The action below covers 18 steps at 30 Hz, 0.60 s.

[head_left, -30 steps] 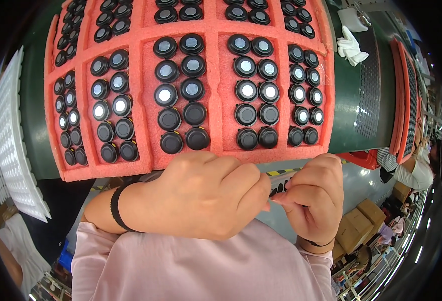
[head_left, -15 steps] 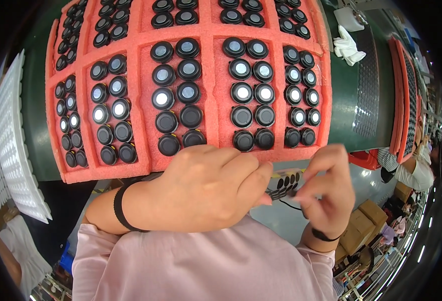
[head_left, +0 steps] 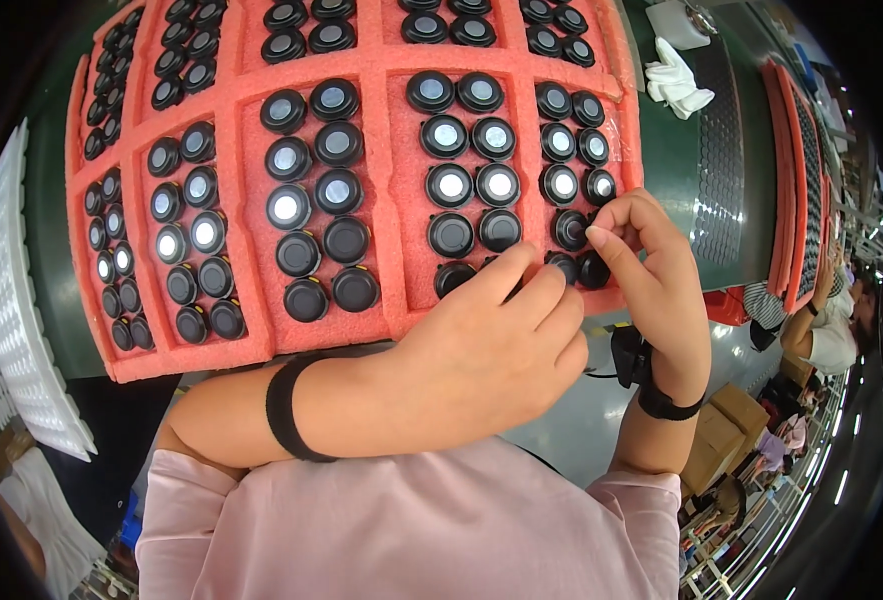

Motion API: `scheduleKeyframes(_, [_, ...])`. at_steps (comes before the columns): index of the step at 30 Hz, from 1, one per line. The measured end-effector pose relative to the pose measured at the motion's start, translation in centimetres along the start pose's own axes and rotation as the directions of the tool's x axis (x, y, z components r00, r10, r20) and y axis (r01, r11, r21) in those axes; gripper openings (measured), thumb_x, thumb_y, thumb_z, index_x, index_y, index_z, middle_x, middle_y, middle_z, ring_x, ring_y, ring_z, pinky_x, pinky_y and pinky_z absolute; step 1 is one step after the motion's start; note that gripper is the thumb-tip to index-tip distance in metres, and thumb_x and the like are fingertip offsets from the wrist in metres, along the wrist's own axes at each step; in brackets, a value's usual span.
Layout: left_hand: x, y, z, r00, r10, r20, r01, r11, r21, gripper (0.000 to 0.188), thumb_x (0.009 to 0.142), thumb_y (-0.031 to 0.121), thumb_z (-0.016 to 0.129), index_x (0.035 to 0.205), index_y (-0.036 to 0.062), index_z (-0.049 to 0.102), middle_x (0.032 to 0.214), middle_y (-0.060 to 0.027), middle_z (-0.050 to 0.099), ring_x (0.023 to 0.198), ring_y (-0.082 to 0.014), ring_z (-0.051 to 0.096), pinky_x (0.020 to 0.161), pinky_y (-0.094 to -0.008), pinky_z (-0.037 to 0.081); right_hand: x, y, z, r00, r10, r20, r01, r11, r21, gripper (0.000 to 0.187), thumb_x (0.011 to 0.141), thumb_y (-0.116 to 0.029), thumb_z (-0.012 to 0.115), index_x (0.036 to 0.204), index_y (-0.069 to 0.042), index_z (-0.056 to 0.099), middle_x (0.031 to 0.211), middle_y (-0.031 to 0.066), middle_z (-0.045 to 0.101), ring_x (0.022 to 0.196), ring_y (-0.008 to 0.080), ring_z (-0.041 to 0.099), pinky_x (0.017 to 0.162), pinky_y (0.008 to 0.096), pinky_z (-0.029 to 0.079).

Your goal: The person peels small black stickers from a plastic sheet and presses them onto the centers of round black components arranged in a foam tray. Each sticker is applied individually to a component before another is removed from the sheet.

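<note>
A pink foam tray [head_left: 381,220] holds rows of round black parts [head_left: 338,143], many with a silver disc on top, others with a plain black top. My right hand [head_left: 653,275] is over the tray's right compartment, thumb and forefinger pinched at the edge of a round part [head_left: 568,230] whose top now looks black. A small black round sticker seems to be at those fingertips, mostly hidden by them. My left hand [head_left: 486,345] lies across the tray's near edge with curled fingers; whatever is beneath them is out of sight.
White gloves [head_left: 675,80] lie on the green table beyond the tray's right side. Stacked red trays [head_left: 786,190] stand farther right, white ridged trays [head_left: 36,300] at the left. Cardboard boxes [head_left: 726,430] and a person [head_left: 831,315] are off to the right.
My right hand has risen from beside a sheet of black oval stickers to the tray's right compartment. The left hand has shifted right, and the sheet is no longer visible.
</note>
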<state>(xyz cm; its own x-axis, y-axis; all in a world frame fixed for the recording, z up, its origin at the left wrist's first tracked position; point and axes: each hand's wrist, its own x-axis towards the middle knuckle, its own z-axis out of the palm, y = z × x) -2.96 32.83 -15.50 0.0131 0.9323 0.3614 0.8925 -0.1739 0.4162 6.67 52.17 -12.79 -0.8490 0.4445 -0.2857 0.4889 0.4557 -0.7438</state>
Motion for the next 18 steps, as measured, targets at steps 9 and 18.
scheduleKeyframes(9, [0.2, -0.3, 1.4, 0.998, -0.048, -0.037, 0.050, 0.997, 0.059, 0.016, 0.083, 0.022, 0.063, 0.090, 0.0076, 0.066, 0.126, -0.0201, 0.068, 0.125, -0.0334, 0.059, 0.114, -0.0547, 0.040, 0.1, 0.1, 0.4, 0.999, -0.019, -0.030, 0.019, 1.000, -0.011, 0.010, 0.092, -0.003, 0.071, 0.093, 0.002, 0.062, 0.087, 0.0068, 0.055, 0.078, 0.0178, 0.053, 0.072, 0.0303, 0.045])
scheduleKeyframes(18, [0.0, -0.4, 1.7, 0.998, -0.054, -0.040, 0.056, 0.997, 0.048, 0.016, 0.084, 0.023, 0.063, 0.089, 0.0073, 0.065, 0.127, -0.0235, 0.067, 0.124, -0.0341, 0.060, 0.116, -0.0560, 0.039, 0.2, 0.1, 0.7, 0.999, -0.037, -0.041, 0.035, 0.998, -0.046, 0.010, 0.090, -0.002, 0.071, 0.091, 0.002, 0.062, 0.086, 0.0076, 0.055, 0.078, 0.0206, 0.052, 0.073, 0.0327, 0.045])
